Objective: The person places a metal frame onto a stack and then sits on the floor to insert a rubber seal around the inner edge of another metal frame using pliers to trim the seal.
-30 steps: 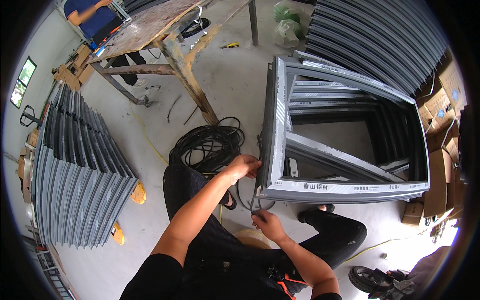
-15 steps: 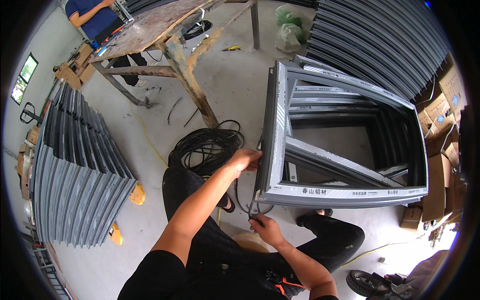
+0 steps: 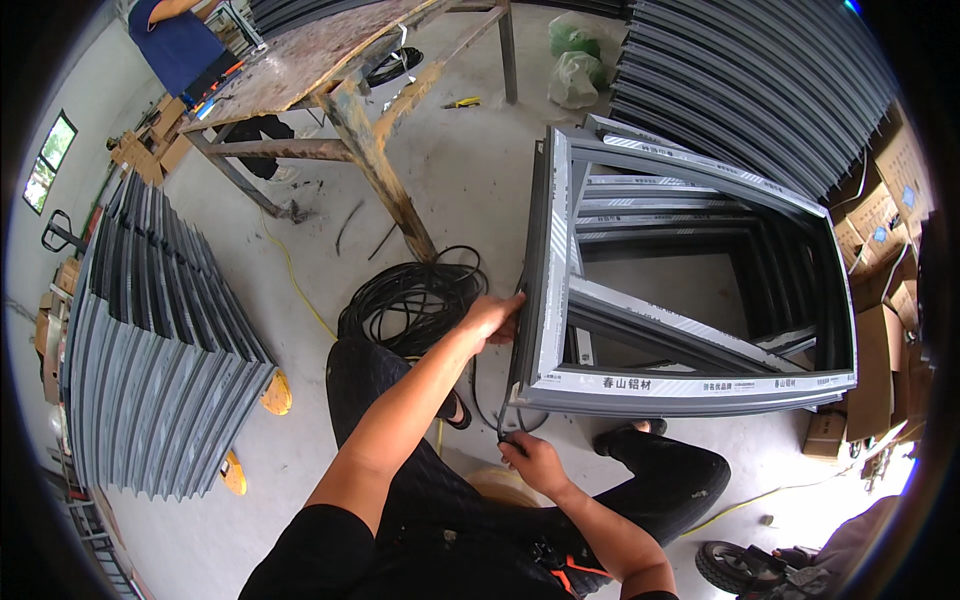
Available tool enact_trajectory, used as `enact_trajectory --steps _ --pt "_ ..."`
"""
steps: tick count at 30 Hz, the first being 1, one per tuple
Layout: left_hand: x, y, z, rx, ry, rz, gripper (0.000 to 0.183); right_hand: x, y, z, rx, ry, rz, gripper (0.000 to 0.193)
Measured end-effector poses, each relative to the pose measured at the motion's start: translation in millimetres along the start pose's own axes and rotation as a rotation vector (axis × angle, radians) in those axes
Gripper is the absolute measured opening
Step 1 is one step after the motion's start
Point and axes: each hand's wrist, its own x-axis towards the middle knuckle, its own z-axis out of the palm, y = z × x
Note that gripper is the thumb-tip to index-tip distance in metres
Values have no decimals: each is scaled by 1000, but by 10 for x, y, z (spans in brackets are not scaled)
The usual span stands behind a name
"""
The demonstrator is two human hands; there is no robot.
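A stack of grey metal window frames [image 3: 548, 300] with white printed film stands in front of me, to the right. My left hand [image 3: 492, 320] is at the left side of the top frame, its fingertips against the edge and its fingers bent, partly hidden by the frame. Below the frame's near left corner, my right hand [image 3: 535, 462] is closed, pinching a thin black rubber strip [image 3: 501, 425]. The strip runs up toward that corner, and another length bends down from the black coil [image 3: 415, 300] on the floor past my left hand.
Stacked grey profiles [image 3: 165, 400] stand on yellow supports at left; more frames [image 3: 750, 90] fill the far right. A worn table [image 3: 290, 75] stands ahead, a person [image 3: 180, 50] beyond it. Cardboard boxes [image 3: 880, 350] line the right side. A wheel [image 3: 735, 566] shows at lower right.
My left hand's fingertips have slid slightly farther up the frame's side. The right hand keeps its pinch on the strip with little movement. The view has shifted slightly.
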Motion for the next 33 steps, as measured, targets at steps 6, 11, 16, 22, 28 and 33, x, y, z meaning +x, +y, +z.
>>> enact_trajectory --steps 6,11,16,22,28,33 --pt "171 -39 13 8 132 107 49 -36 -23 9 1 -2 -22 23" --pt "245 -138 26 -126 88 105 45 -12 88 16 -88 44 -89 23" --pt "-37 -349 -93 -49 -93 103 34 -125 -161 -108 -217 287 -301 24" --pt "-663 -650 -56 -27 -95 55 27 -186 -429 -372 -343 517 -349 24" --pt "-942 -904 -11 -72 -120 3 30 -64 -423 -475 -512 641 -507 13" --pt "-1029 -1046 -17 -164 -171 32 31 -15 -411 -475 -637 719 -595 17"
